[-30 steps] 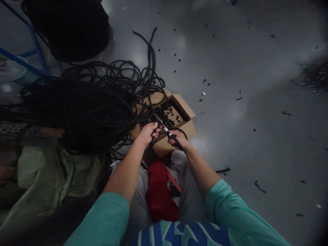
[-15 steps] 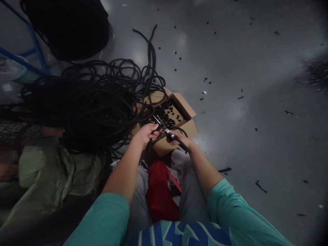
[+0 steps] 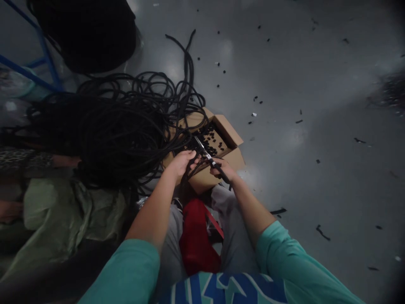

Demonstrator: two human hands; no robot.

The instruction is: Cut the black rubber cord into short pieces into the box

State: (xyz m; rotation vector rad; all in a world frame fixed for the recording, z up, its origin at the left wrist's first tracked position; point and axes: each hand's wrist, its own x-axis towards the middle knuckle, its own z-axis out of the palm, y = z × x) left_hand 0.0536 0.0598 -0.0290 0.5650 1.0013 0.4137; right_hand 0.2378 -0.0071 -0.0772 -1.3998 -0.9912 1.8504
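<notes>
My right hand [image 3: 223, 170] is closed on the dark handles of a cutting tool [image 3: 204, 149], whose silver blades lie together and point up and left over the box. My left hand [image 3: 184, 162], just left of the blades, is closed on a black cord [image 3: 189, 174]. Beneath both hands an open cardboard box [image 3: 232, 158] holds many small black pieces [image 3: 211, 137]. Part of the cord near my fingers is hard to make out.
A large tangle of black cord [image 3: 120, 135] lies left of the box. Behind it are a big black bundle [image 3: 91, 33] and a blue metal frame [image 3: 44, 55]. Another person's hand [image 3: 11, 211] shows at the left edge. Black scraps dot the grey floor [image 3: 284, 169].
The tool's blades have closed together. Both hands stay in almost the same place.
</notes>
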